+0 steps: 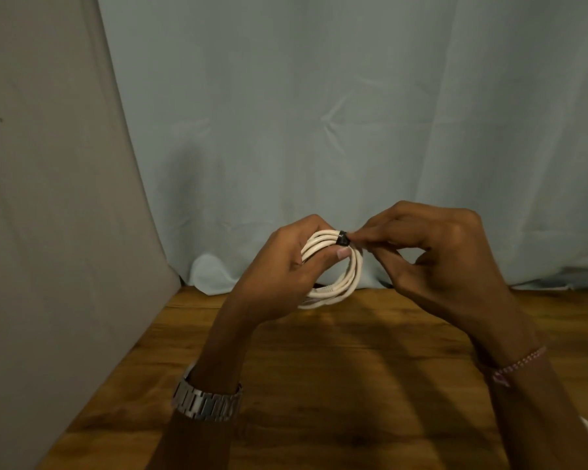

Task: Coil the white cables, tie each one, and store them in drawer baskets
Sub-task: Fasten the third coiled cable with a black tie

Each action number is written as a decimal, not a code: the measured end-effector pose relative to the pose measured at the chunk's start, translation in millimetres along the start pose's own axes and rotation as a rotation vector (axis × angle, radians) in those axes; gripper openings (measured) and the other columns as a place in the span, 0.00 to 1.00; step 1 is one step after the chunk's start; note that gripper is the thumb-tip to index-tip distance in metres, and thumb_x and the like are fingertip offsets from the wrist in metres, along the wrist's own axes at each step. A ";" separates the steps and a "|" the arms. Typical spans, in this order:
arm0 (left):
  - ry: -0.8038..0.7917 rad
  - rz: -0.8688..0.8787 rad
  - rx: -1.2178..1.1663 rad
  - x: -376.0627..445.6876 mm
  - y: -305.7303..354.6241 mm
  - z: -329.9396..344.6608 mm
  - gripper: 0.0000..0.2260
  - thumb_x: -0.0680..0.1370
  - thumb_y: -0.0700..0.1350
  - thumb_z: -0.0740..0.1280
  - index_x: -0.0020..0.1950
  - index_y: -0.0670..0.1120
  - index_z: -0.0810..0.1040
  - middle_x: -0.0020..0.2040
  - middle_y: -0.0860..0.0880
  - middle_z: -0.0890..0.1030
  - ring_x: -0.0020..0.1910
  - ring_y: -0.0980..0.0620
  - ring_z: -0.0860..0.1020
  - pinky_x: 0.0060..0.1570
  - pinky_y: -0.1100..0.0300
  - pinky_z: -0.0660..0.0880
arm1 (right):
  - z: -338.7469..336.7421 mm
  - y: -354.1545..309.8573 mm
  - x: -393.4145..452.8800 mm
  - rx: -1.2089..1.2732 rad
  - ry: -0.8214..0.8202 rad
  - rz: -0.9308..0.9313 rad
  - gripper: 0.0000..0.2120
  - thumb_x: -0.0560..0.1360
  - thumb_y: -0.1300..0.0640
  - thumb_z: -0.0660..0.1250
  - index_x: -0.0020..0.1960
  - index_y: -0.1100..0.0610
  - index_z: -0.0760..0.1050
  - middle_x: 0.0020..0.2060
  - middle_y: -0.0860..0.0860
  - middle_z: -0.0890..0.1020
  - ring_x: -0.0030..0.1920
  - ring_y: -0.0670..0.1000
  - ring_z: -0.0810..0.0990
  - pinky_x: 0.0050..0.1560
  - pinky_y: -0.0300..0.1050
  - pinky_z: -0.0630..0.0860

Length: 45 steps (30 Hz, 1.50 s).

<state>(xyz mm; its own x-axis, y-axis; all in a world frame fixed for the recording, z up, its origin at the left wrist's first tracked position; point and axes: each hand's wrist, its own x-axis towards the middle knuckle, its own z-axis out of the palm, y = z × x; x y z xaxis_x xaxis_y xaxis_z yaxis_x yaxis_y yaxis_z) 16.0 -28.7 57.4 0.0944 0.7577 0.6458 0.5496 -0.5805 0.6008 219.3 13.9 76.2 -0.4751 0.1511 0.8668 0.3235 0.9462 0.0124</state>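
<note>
Coiled white cable (333, 266) hung in the air above the far edge of the wooden table (319, 385), held up between the person's two hands in front of the pale blue cloth backdrop (319, 113). The left hand (286, 266) gripped the loops at about nine o'clock on the coil, thumb pressed across the strands, while the right hand (428, 252) pinched at the black tie (343, 239) wrapped around the bundle at roughly twelve o'clock. I judged the tie was not yet secured, and that was where it could slip: if the right fingertips let go early, the wrap might unwind and the loops spring apart. A loosened left grip could let the lower turns, sagging at six o'clock, splay out. No drawer baskets were in sight, so storing looked some way off. A silver watch (207, 401) sat on the left wrist.
</note>
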 end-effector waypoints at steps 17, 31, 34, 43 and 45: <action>-0.032 0.056 -0.051 -0.1 1.7 -2.3 0.06 0.79 0.45 0.70 0.52 0.44 0.81 0.41 0.51 0.82 0.38 0.53 0.79 0.38 0.55 0.74 | -13.2 -5.1 3.2 0.367 -0.165 0.460 0.05 0.72 0.53 0.75 0.48 0.52 0.85 0.41 0.43 0.86 0.46 0.44 0.85 0.46 0.49 0.84; -0.106 0.104 0.142 -1.5 6.5 -7.3 0.08 0.79 0.50 0.67 0.51 0.45 0.78 0.40 0.52 0.82 0.38 0.54 0.79 0.36 0.63 0.72 | -11.9 -21.0 8.5 0.447 -0.232 0.732 0.02 0.74 0.56 0.74 0.44 0.51 0.86 0.39 0.45 0.88 0.43 0.42 0.86 0.56 0.49 0.81; -0.118 0.109 0.159 -1.5 6.7 -6.4 0.07 0.80 0.48 0.67 0.51 0.45 0.77 0.39 0.52 0.81 0.38 0.54 0.79 0.35 0.62 0.72 | -13.7 -22.1 8.7 0.442 -0.234 0.751 0.02 0.74 0.56 0.75 0.43 0.51 0.86 0.39 0.46 0.88 0.43 0.42 0.86 0.56 0.50 0.81; -0.170 0.108 0.217 -3.0 11.2 -5.4 0.08 0.80 0.50 0.65 0.50 0.45 0.75 0.37 0.54 0.79 0.36 0.55 0.76 0.33 0.62 0.70 | -15.3 -26.5 8.0 0.424 -0.234 0.792 0.02 0.72 0.55 0.76 0.40 0.50 0.86 0.38 0.46 0.88 0.42 0.43 0.86 0.54 0.50 0.81; -0.171 0.104 0.251 -3.1 12.6 -4.4 0.09 0.80 0.51 0.64 0.51 0.45 0.75 0.38 0.53 0.79 0.37 0.54 0.76 0.34 0.57 0.71 | -15.6 -27.1 7.8 0.426 -0.229 0.800 0.03 0.72 0.55 0.76 0.40 0.51 0.86 0.38 0.46 0.88 0.41 0.43 0.86 0.52 0.48 0.81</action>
<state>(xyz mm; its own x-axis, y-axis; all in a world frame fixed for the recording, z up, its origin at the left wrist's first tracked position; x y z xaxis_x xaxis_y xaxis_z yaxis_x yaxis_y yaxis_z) 19.0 -39.7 65.0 0.2876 0.7494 0.5964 0.7154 -0.5821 0.3865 219.6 -15.1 90.4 -0.4050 0.8128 0.4187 0.3180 0.5545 -0.7690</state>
